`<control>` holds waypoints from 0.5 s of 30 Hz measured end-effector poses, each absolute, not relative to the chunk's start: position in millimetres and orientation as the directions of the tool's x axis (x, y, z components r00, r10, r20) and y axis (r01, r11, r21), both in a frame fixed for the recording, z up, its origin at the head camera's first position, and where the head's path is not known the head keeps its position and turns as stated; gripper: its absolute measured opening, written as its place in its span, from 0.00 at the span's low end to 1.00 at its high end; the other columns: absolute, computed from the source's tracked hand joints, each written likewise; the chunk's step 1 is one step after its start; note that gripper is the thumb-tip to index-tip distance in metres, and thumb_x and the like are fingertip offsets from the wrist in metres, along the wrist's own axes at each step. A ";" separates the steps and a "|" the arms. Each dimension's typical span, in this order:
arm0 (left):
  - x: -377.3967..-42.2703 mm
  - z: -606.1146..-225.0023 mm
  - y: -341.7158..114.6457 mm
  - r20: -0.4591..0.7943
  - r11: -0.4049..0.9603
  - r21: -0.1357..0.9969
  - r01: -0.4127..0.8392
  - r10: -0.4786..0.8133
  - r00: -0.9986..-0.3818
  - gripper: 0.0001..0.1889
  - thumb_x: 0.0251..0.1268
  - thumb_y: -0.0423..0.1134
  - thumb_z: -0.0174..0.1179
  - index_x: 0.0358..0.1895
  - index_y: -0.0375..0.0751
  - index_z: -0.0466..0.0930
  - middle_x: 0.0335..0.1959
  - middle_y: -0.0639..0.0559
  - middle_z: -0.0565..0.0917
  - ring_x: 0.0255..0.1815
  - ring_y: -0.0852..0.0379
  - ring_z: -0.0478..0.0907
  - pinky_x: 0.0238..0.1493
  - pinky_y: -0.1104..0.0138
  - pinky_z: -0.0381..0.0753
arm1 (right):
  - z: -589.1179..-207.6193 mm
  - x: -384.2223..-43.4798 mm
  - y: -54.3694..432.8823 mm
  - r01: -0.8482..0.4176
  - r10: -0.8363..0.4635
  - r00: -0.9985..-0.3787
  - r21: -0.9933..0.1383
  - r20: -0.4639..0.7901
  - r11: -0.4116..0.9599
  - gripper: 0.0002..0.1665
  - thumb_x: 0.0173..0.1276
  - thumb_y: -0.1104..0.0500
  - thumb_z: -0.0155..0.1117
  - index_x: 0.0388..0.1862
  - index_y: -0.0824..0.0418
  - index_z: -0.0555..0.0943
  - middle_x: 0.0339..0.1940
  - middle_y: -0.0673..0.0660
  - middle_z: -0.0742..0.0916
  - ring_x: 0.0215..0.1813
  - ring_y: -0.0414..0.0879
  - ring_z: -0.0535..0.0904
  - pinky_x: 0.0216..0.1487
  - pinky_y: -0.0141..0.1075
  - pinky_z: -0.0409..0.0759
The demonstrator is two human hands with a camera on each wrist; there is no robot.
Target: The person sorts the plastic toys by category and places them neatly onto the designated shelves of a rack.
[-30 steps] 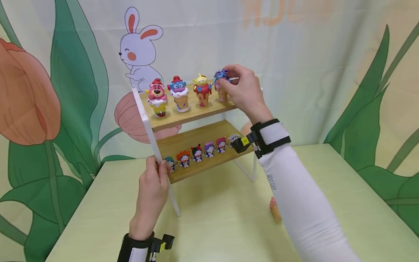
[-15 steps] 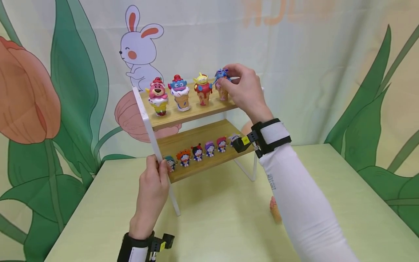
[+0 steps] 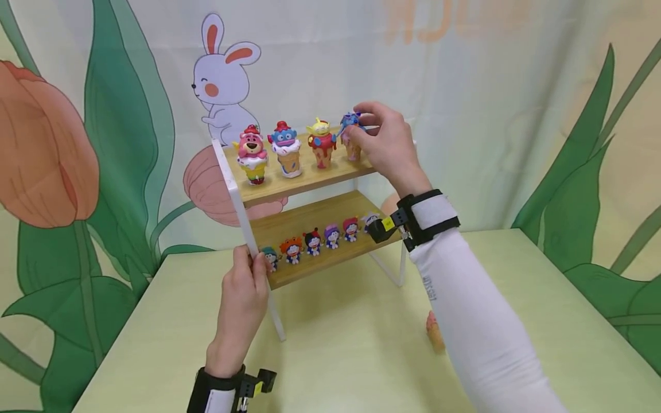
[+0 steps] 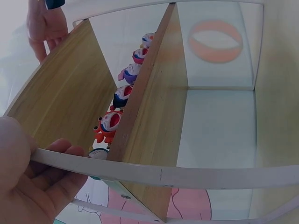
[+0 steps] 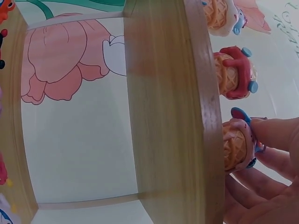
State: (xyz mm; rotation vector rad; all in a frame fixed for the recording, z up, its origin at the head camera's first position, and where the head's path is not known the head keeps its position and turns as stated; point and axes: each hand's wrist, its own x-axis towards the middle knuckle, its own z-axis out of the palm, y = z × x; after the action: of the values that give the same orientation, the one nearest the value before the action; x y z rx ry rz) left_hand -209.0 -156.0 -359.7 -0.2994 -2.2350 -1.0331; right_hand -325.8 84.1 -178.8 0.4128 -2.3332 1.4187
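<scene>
On the top board of a two-tier shelf (image 3: pixel 304 182) with a white frame, my right hand (image 3: pixel 388 140) pinches a blue ice-cream-cone figurine (image 3: pixel 353 150) between thumb and fingers. Its cone base meets the board in the right wrist view, where the figurine (image 5: pixel 236 148) shows its waffle pattern. My left hand (image 3: pixel 245 295) grips the white side leg of the shelf at lower-board height; in the left wrist view its fingers (image 4: pixel 60 182) curl around that bar. To the left of the held figurine stand a red-and-yellow cone figurine (image 3: pixel 322 148), a blue-faced one (image 3: pixel 286 154) and a pink bear one (image 3: pixel 252 158).
A row of several small figurines in coloured hats, one a red-hatted figurine (image 3: pixel 351 229), sits on the lower board. Another cone figurine (image 3: pixel 435 332) is on the table (image 3: pixel 351 367), partly behind my right sleeve. A printed curtain (image 3: pixel 465 115) hangs behind.
Both hands keep their places on the figurine and the shelf leg. Only a slight shift of the head view shows.
</scene>
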 end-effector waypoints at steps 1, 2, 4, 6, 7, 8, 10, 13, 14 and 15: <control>-208.9 -360.2 -156.0 0.637 0.664 0.601 0.444 -0.063 -0.768 0.07 0.76 0.30 0.49 0.49 0.32 0.64 0.31 0.44 0.77 0.24 0.54 0.72 0.24 0.70 0.77 | -179.9 -325.8 84.0 -0.432 -0.054 -0.887 -0.783 0.459 0.446 0.26 0.70 0.54 0.65 0.66 0.53 0.74 0.57 0.55 0.82 0.52 0.45 0.80 0.51 0.35 0.78; -208.7 -360.7 -156.0 0.632 0.664 0.605 0.440 -0.065 -0.772 0.07 0.76 0.30 0.50 0.49 0.32 0.64 0.31 0.43 0.77 0.24 0.53 0.72 0.24 0.70 0.77 | -180.9 -325.9 84.0 -0.434 -0.054 -0.887 -0.784 0.459 0.444 0.26 0.70 0.54 0.65 0.66 0.52 0.74 0.58 0.55 0.82 0.52 0.45 0.80 0.51 0.35 0.78; -208.5 -361.8 -156.0 0.627 0.665 0.608 0.435 -0.065 -0.776 0.07 0.76 0.30 0.49 0.49 0.32 0.64 0.31 0.43 0.77 0.24 0.53 0.72 0.23 0.70 0.77 | -182.5 -325.7 84.2 -0.438 -0.054 -0.884 -0.783 0.464 0.442 0.27 0.70 0.53 0.65 0.67 0.51 0.74 0.58 0.55 0.82 0.53 0.45 0.79 0.52 0.36 0.77; -208.6 -362.5 -156.0 0.627 0.665 0.607 0.435 -0.065 -0.776 0.07 0.76 0.31 0.49 0.49 0.32 0.64 0.31 0.43 0.77 0.24 0.53 0.72 0.23 0.69 0.77 | -183.3 -325.4 85.0 -0.447 -0.053 -0.878 -0.775 0.476 0.447 0.28 0.69 0.51 0.65 0.67 0.50 0.73 0.58 0.54 0.82 0.54 0.45 0.79 0.53 0.37 0.76; -208.8 -362.8 -156.1 0.629 0.666 0.605 0.436 -0.065 -0.775 0.07 0.76 0.31 0.49 0.49 0.32 0.64 0.31 0.43 0.77 0.24 0.53 0.72 0.23 0.69 0.76 | -183.3 -325.3 85.7 -0.452 -0.052 -0.874 -0.769 0.483 0.452 0.28 0.69 0.51 0.65 0.67 0.50 0.74 0.58 0.54 0.81 0.55 0.45 0.78 0.53 0.37 0.76; -209.0 -362.9 -156.2 0.632 0.667 0.604 0.438 -0.065 -0.772 0.06 0.76 0.31 0.49 0.49 0.32 0.64 0.31 0.43 0.77 0.24 0.53 0.72 0.23 0.69 0.76 | -182.9 -324.8 86.5 -0.457 -0.051 -0.870 -0.763 0.490 0.457 0.27 0.69 0.50 0.65 0.67 0.50 0.74 0.59 0.54 0.81 0.56 0.45 0.78 0.54 0.38 0.76; -209.6 -363.0 -156.4 0.640 0.669 0.596 0.444 -0.062 -0.766 0.06 0.76 0.31 0.49 0.49 0.32 0.64 0.31 0.43 0.77 0.24 0.53 0.72 0.22 0.70 0.76 | -181.9 -323.9 88.5 -0.467 -0.051 -0.861 -0.745 0.506 0.477 0.27 0.69 0.49 0.65 0.66 0.50 0.74 0.60 0.54 0.81 0.57 0.46 0.77 0.55 0.38 0.75; -210.6 -362.6 -156.6 0.653 0.671 0.586 0.454 -0.060 -0.755 0.06 0.75 0.30 0.50 0.48 0.32 0.64 0.31 0.43 0.77 0.24 0.53 0.72 0.21 0.70 0.75 | -179.8 -321.6 92.1 -0.475 -0.053 -0.851 -0.722 0.523 0.504 0.27 0.70 0.49 0.64 0.66 0.49 0.74 0.61 0.54 0.80 0.59 0.47 0.77 0.56 0.38 0.75; -210.9 -362.4 -156.6 0.654 0.672 0.584 0.455 -0.059 -0.754 0.07 0.75 0.30 0.50 0.48 0.32 0.64 0.31 0.43 0.77 0.24 0.53 0.72 0.22 0.70 0.76 | -179.2 -320.5 93.4 -0.478 -0.055 -0.847 -0.714 0.528 0.512 0.27 0.70 0.49 0.64 0.66 0.50 0.74 0.61 0.54 0.80 0.59 0.47 0.77 0.56 0.38 0.74; -211.1 -362.1 -156.6 0.655 0.673 0.583 0.455 -0.058 -0.753 0.07 0.75 0.29 0.50 0.48 0.32 0.64 0.31 0.43 0.77 0.25 0.53 0.72 0.22 0.70 0.76 | -179.0 -319.6 94.8 -0.479 -0.056 -0.845 -0.707 0.532 0.520 0.27 0.70 0.49 0.64 0.67 0.49 0.74 0.62 0.54 0.80 0.60 0.47 0.76 0.57 0.38 0.74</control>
State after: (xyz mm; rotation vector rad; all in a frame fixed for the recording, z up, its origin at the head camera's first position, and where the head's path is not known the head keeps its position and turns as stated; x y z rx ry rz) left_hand -211.1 -156.6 -362.1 -0.3043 -2.2280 -1.0115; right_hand -319.6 94.8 -179.0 0.4379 -2.3166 1.2753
